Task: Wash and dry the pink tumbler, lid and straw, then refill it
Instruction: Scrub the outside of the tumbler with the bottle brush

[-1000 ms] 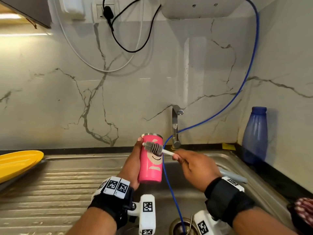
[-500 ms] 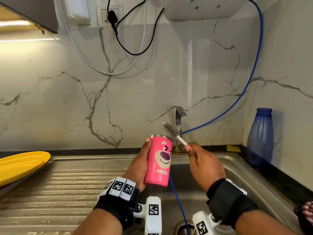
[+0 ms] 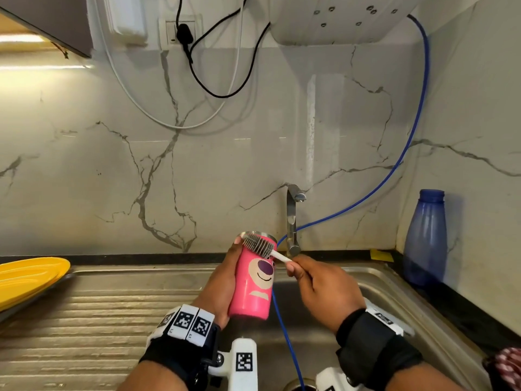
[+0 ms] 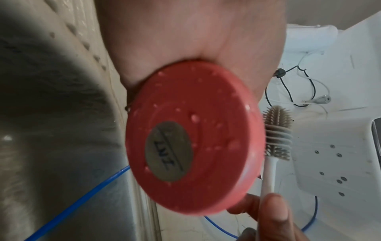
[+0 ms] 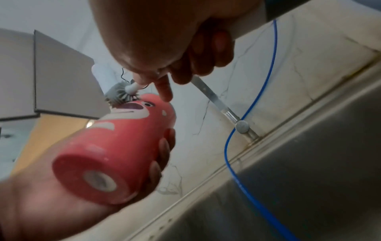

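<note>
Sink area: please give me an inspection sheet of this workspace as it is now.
Surface: steel sink with ribbed drainboard.
Job's things: pink tumbler, no lid on; lid and straw not seen.
Clutter: yellow plate at left, blue bottle at right.
Grippers: left hand grips the tumbler; right hand holds a bottle brush against its rim.
Cables: blue hose into the drain; black and white cords on the wall.
Surroundings: tap, marble wall.
</note>
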A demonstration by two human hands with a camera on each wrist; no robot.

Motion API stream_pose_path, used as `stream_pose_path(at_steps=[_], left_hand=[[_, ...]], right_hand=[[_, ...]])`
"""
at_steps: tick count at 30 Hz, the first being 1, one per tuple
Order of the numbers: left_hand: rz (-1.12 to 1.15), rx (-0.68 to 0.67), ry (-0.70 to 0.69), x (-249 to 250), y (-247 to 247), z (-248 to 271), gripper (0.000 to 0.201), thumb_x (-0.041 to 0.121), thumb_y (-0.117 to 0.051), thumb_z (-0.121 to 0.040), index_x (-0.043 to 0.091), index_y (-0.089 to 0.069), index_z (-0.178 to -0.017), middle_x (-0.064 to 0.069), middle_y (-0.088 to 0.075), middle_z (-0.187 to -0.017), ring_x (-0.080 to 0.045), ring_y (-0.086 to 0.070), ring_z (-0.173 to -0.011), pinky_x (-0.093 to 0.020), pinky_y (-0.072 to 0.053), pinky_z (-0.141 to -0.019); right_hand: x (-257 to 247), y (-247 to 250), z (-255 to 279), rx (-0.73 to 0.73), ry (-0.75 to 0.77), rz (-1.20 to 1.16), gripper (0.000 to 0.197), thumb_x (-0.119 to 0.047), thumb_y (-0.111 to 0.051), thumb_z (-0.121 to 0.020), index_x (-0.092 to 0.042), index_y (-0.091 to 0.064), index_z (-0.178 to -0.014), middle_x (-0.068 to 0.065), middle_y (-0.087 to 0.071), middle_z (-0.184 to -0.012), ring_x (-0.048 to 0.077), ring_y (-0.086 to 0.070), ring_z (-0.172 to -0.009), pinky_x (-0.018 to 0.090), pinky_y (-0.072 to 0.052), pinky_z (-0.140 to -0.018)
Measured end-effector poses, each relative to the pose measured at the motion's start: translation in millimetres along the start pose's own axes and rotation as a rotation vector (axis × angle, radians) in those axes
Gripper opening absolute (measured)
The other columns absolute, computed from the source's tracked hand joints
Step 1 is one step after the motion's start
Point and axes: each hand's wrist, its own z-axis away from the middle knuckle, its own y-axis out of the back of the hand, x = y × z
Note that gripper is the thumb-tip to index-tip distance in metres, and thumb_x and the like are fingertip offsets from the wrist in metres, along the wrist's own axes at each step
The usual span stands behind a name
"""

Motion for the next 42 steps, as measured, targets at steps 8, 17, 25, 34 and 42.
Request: stream_pose_path(at_steps=[8,17,25,34,42], left_hand=[[0.023,0.043,-0.020,-0.9,5.1,1.0,0.065,0.067,-0.047,-0.088,0.012,-0.062,-0.121,-0.024,-0.074,-0.103,-0.036,-0.073,-0.084,-0.045,-0.061,-0.073],[0.036,0.002,0.041,-1.2,2.7,-1.5,0.072,0.073,-0.047,-0.088,0.011,-0.065,-0.121,-0.022,-0.074,-0.102,-0.035,-0.073,-0.083,-0.042,-0.059,-0.071],[0.124,0.038,0.053,0.4,8.7,1.6,0.065,0.068,-0.048,-0.091,0.013,-0.062,-0.122,-0.020,-0.075,-0.097,-0.034,-0.073,-0.079,-0.043,-0.060,-0.069],[0.152,-0.007,0.117,2.3,7.7,4.9,0.064,0.066,-0.055,-0.089,0.015,-0.060,-0.127,-0.021,-0.075,-0.106,-0.037,-0.074,-0.090,-0.052,-0.059,-0.082],[0.294,-0.003,0.193,4.1,14.3,2.4,0.082,0.071,-0.061,-0.082,0.008,-0.057,-0.135,-0.019,-0.071,-0.095,-0.033,-0.071,-0.077,-0.047,-0.059,-0.071]], right_hand=[[-10.4,-3.5,3.8,-0.059,0.020,-0.034,0.040,-0.056,-0.021,-0.102,-0.032,-0.051,-0.111,-0.006,-0.056,-0.076,0.014,-0.052,-0.067,0.028,-0.041,-0.057],[5.8,0.9,2.5,0.000,-0.015,0.019,0.042,-0.059,-0.021,-0.100,-0.033,-0.053,-0.104,-0.008,-0.051,-0.067,0.013,-0.049,-0.062,0.028,-0.032,-0.051],[8.9,-0.5,6.2,-0.125,0.039,-0.138,0.040,-0.063,-0.032,-0.098,-0.034,-0.060,-0.100,-0.006,-0.058,-0.068,0.009,-0.054,-0.066,0.027,-0.039,-0.056],[24.5,0.5,5.0,-0.077,-0.022,-0.121,0.048,-0.072,-0.030,-0.092,-0.043,-0.065,-0.109,-0.014,-0.059,-0.068,0.002,-0.053,-0.065,0.023,-0.041,-0.057],[12.6,-3.0,9.1,-0.293,0.137,-0.301,0.043,-0.075,-0.044,-0.088,-0.045,-0.068,-0.109,-0.017,-0.063,-0.072,0.002,-0.056,-0.066,0.021,-0.040,-0.060]])
